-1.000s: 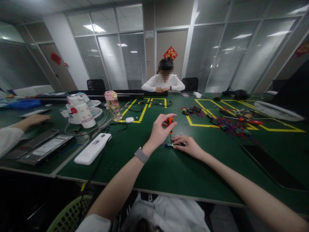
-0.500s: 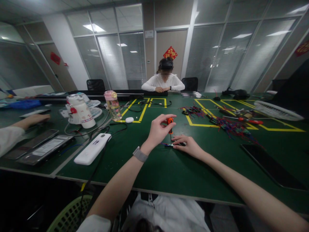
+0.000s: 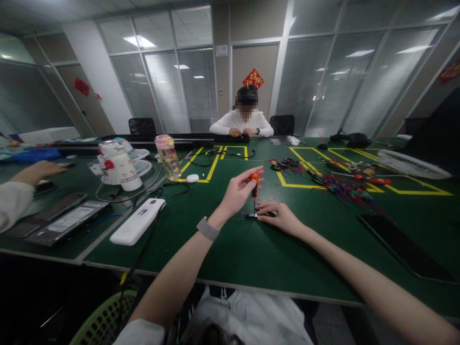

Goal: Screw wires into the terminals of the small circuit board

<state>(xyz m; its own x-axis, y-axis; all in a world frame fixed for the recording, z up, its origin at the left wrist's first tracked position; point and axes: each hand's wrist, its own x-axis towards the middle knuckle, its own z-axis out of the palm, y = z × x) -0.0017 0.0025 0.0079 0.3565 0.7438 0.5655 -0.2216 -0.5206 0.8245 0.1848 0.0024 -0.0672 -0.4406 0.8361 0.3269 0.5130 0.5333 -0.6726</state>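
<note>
My left hand [image 3: 237, 191] grips the orange handle of a small screwdriver [image 3: 254, 188], held upright with its tip down on a small dark part [image 3: 251, 215] with thin wires on the green table [image 3: 230, 249]. My right hand [image 3: 280, 216] lies flat on the table and presses that part down with its fingertips. A grey watch is on my left wrist.
A white power bank [image 3: 138, 221], phones [image 3: 68, 219], a white bottle [image 3: 121, 165] and a pink-lidded bottle [image 3: 168, 156] stand to the left. Bundles of coloured wires [image 3: 341, 187] lie right of centre, a dark tablet [image 3: 406, 247] at far right. Another person's hand [image 3: 39, 170] is at left; a person sits opposite.
My left hand's fingers have shifted on the screwdriver handle, which sits slightly higher and more exposed. The other person's hand at left has moved back and up.
</note>
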